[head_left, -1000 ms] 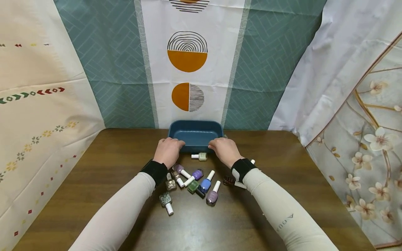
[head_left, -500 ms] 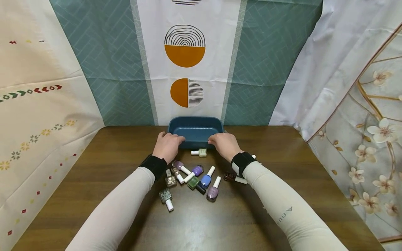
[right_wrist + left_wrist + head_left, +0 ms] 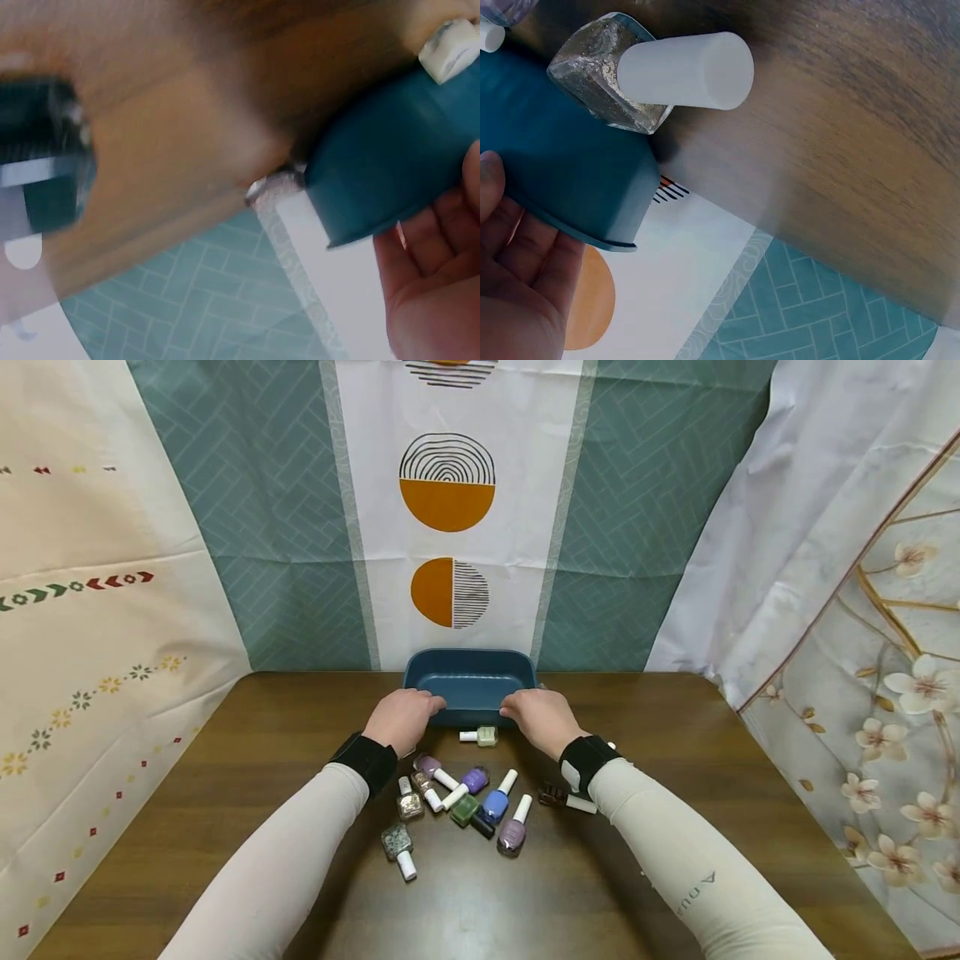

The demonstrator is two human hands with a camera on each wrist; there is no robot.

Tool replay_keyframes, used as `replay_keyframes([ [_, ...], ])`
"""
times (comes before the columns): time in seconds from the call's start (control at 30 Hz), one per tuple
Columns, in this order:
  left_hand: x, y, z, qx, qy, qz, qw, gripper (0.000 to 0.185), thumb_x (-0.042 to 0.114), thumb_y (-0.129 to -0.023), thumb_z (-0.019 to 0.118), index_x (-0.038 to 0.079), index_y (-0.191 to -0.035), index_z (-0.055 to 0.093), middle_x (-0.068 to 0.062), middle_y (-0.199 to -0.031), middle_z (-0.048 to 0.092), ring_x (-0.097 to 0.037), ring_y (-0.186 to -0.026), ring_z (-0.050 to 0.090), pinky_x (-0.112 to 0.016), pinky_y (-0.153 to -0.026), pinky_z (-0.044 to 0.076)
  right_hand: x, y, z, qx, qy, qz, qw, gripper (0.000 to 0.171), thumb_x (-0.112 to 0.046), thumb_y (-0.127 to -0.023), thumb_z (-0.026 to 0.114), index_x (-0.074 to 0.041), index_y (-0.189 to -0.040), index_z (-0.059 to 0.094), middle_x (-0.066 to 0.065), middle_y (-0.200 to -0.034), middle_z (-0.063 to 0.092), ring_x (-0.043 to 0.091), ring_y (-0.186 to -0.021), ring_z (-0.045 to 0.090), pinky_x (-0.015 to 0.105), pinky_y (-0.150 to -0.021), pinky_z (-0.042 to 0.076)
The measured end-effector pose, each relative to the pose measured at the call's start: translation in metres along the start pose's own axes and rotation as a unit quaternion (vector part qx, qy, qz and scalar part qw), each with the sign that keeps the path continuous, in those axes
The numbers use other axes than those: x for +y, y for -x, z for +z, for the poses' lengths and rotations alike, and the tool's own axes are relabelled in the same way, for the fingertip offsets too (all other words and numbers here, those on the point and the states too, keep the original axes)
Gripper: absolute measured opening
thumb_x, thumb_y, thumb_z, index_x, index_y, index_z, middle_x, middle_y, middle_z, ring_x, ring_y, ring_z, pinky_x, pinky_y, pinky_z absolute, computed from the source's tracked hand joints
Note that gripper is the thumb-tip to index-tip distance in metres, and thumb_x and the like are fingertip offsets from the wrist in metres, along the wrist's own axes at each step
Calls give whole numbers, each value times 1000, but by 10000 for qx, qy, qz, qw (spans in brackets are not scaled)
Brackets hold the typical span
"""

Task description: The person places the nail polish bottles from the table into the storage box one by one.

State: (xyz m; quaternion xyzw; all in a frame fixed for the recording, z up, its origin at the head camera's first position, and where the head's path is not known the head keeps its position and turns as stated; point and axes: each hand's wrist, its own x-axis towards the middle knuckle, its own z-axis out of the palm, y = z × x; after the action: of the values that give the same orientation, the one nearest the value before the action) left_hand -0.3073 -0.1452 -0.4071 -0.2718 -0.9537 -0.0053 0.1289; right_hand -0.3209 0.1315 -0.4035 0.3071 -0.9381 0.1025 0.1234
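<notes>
A dark blue rectangular bin point(image 3: 472, 717) sits at the back of the table. My left hand point(image 3: 403, 717) grips its front left rim, thumb inside the curl of fingers in the left wrist view. On the front right rim, my right hand point(image 3: 543, 718) pinches the wall the same way. Just in front of the bin lies a pale yellow-green nail polish bottle point(image 3: 487, 737) with a white cap. Closer in are several more bottles: green point(image 3: 463, 811), blue point(image 3: 495, 807), mauve point(image 3: 512, 837), purple point(image 3: 475, 779) and grey glitter point(image 3: 396, 839).
Beside the right wrist a dark brown nail polish bottle point(image 3: 552, 794) lies on its side. A gold glitter bottle point(image 3: 410, 806) is near the left wrist. A patterned curtain point(image 3: 300, 610) hangs behind the wooden table point(image 3: 300, 710), close to the bin's back.
The head view tips slightly and returns. Both hands stay on the bin's rim, and the bin and bottles keep their places.
</notes>
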Motion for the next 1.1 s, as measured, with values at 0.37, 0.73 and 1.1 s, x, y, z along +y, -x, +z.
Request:
replay_keyframes([
  [0.37,-5,1,-11,243,2,1,9997,34,-11,-101,70,8,-128,81,-11,-111,80,-31,-103,77,-47,-96,61,36,3,-30,144,-421,316,9985,57,-31,-102,81,-3,-151,66,18,-145,70,35,-128,69,52,-107,55],
  [0.73,-4,6,-1,189,-148,85,9997,35,-11,-100,72,10,-127,81,-10,-110,81,-30,-101,77,-47,-97,61,52,10,-23,-221,-112,963,9950,69,-22,-99,86,2,-157,57,25,-151,63,44,-138,62,58,-109,53],
  [1.1,-2,3,8,325,-225,170,9991,33,-9,-100,74,12,-124,82,-7,-106,80,-29,-99,77,-49,-95,61,71,-6,-4,-741,81,1126,9908,67,-19,-99,86,3,-156,58,23,-151,64,42,-139,62,56,-110,53],
])
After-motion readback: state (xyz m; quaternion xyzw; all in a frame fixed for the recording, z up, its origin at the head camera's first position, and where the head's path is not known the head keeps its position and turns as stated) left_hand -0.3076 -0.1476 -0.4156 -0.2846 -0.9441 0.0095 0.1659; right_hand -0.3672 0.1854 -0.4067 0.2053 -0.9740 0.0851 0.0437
